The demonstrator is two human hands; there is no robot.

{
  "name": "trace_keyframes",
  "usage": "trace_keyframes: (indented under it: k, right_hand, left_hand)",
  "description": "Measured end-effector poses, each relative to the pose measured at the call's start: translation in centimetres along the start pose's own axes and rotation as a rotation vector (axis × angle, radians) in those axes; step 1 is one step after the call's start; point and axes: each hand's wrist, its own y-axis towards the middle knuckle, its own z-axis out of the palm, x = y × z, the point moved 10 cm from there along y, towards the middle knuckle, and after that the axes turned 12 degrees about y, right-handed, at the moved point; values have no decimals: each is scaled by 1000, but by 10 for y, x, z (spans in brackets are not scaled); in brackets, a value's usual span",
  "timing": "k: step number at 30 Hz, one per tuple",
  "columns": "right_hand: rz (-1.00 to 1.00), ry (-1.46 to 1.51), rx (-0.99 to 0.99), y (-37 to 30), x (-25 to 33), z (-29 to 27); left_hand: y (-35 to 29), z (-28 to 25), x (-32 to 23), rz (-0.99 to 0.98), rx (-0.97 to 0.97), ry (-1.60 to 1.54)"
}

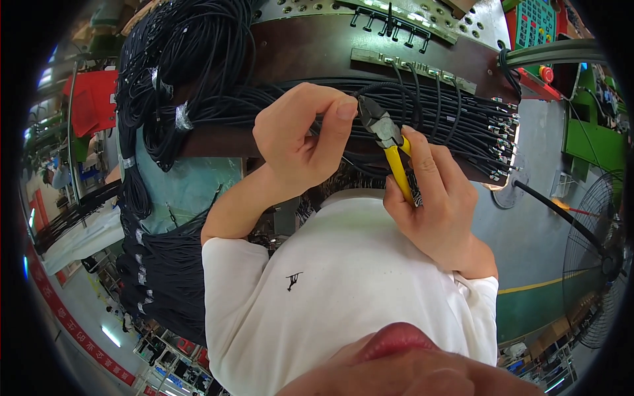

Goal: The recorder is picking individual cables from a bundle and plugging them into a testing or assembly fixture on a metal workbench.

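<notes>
In my right hand (436, 191) I grip a pair of pliers (389, 142) with yellow handles and metal jaws, the jaws pointing up and to the left. My left hand (300, 132) is closed in a pinch, thumb against forefinger, right beside the tips of the jaws. Whatever sits between those fingertips is too small and hidden to name. Behind both hands a thick row of black cables (456, 119) lies across the brown bench, with metal connectors (505, 138) at their right ends.
A slotted metal holder (413, 69) on the bench has several cables in it. Large coiled black cable bundles (191, 39) hang at the left, tied with clear wrap. A fan (598, 261) stands at the right, and a green control panel (535, 23) is at the far right.
</notes>
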Motion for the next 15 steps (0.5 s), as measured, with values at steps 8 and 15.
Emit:
trace_keyframes:
  k: [8,15]
  right_hand:
    - [102,206,157,0,-9,3]
    - [52,216,51,1,-8,-2]
  left_hand:
    - [-2,3,5,-129,74,-171]
    - [-3,7,8,-232,52,-344]
